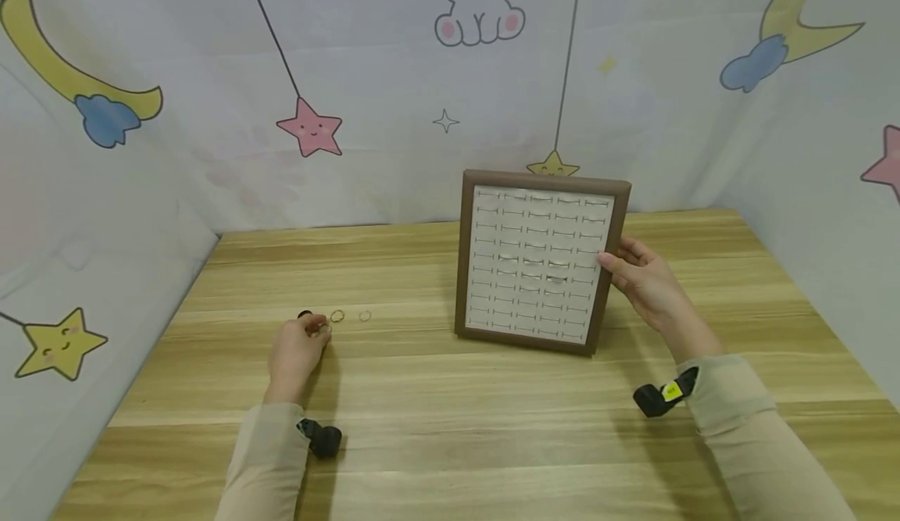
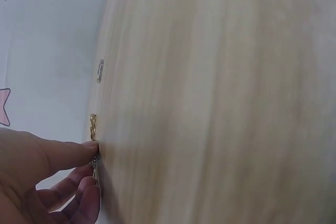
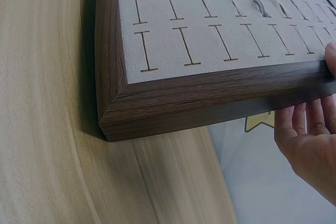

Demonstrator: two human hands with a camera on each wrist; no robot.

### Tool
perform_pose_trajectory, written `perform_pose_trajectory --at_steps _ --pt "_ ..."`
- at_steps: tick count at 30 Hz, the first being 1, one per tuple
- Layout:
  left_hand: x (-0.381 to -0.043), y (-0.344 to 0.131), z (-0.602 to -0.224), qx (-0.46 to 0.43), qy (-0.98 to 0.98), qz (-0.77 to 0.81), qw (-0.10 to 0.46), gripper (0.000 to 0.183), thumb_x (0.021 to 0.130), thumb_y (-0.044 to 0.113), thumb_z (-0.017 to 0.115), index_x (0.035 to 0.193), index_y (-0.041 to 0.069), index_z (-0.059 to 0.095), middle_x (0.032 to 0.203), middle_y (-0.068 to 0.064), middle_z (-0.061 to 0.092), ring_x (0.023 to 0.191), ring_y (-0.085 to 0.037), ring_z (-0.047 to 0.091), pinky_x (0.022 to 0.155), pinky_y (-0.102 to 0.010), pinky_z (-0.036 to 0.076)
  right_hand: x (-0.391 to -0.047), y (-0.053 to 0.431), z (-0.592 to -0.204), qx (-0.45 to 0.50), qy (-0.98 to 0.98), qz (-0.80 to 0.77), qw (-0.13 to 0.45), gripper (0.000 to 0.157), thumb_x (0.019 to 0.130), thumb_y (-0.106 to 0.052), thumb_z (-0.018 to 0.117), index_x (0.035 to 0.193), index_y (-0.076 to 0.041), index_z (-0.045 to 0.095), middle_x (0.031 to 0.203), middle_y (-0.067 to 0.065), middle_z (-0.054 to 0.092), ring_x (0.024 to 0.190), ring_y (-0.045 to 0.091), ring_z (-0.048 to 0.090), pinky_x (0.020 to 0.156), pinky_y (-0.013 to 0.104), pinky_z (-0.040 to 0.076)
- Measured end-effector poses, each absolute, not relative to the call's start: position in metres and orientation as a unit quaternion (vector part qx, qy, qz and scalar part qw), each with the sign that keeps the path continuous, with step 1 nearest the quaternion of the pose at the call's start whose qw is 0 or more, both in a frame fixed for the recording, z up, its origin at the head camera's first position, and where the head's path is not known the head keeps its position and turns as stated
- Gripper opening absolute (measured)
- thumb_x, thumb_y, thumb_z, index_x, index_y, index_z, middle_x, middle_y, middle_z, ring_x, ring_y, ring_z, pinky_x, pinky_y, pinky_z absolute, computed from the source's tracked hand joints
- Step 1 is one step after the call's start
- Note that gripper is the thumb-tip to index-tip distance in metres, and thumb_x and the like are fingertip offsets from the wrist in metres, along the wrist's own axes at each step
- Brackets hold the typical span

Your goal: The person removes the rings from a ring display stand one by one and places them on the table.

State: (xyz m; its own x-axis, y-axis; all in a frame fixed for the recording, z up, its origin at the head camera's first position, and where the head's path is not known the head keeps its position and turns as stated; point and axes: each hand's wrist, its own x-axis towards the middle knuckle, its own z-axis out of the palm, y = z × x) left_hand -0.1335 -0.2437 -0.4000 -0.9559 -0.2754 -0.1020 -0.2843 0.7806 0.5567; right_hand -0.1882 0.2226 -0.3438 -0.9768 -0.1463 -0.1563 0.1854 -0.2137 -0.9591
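Observation:
A ring display board (image 1: 534, 263) with a brown wood-look frame and a pale slotted pad stands tilted up on the table. My right hand (image 1: 643, 279) grips its right edge, thumb on the front and fingers behind. In the right wrist view, a silver ring (image 3: 258, 6) sits in one slot. At the left, my left hand (image 1: 298, 353) pinches a small silver ring (image 2: 94, 165) between thumb and fingers at the tabletop. Just beyond it are a gold ring (image 1: 337, 315) and another silver ring (image 1: 365, 315). A small black item (image 1: 305, 314) shows behind the left fingers, its kind unclear.
The wood-grain table (image 1: 422, 427) runs back to a white curtain (image 1: 387, 60) printed with stars, moons and a bear. More curtain closes off both sides. Each sleeve cuff bears a black wrist camera (image 1: 325, 440).

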Motion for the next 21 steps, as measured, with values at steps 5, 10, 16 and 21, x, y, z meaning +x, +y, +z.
perform_pose_trajectory --at_steps 5,10,16,21 --pt "-0.134 -0.242 -0.398 -0.157 0.936 0.314 0.006 0.036 0.093 0.011 0.056 0.127 -0.002 0.057 0.126 -0.027 0.059 0.117 -0.041 0.056 0.094 -0.053 0.046 -0.188 0.222 -0.343 0.014 0.618 -0.779 0.107 0.066 0.092 -0.009 0.062 0.145 -0.004 0.025 0.108 -0.007 0.050 0.095 0.001 0.052 0.083 0.011 0.048" --pt "-0.137 -0.235 -0.391 -0.165 0.926 0.338 -0.017 0.038 0.093 0.010 0.054 0.130 0.000 0.056 0.131 -0.026 0.055 0.121 -0.040 0.054 0.097 -0.053 0.045 -0.188 0.222 -0.344 0.008 0.611 -0.785 0.103 0.042 0.091 -0.008 0.062 0.127 -0.013 0.041 0.105 -0.007 0.052 0.093 0.002 0.054 0.082 0.012 0.048" --pt "-0.144 -0.216 -0.381 -0.147 0.924 0.348 -0.060 0.034 0.093 0.009 0.057 0.126 0.002 0.059 0.124 -0.023 0.060 0.100 -0.036 0.063 0.073 -0.039 0.051 -0.188 0.223 -0.345 0.007 0.614 -0.783 0.103 0.049 0.091 -0.008 0.062 0.133 -0.009 0.035 0.106 -0.007 0.051 0.094 0.002 0.053 0.082 0.012 0.048" --pt "-0.151 -0.195 -0.371 -0.123 0.917 0.373 -0.064 0.034 0.094 0.009 0.056 0.127 0.003 0.059 0.125 -0.021 0.059 0.097 -0.034 0.062 0.069 -0.035 0.050 -0.189 0.222 -0.345 0.004 0.613 -0.783 0.103 0.055 0.092 -0.008 0.062 0.137 -0.006 0.031 0.107 -0.007 0.052 0.095 0.002 0.054 0.083 0.012 0.048"
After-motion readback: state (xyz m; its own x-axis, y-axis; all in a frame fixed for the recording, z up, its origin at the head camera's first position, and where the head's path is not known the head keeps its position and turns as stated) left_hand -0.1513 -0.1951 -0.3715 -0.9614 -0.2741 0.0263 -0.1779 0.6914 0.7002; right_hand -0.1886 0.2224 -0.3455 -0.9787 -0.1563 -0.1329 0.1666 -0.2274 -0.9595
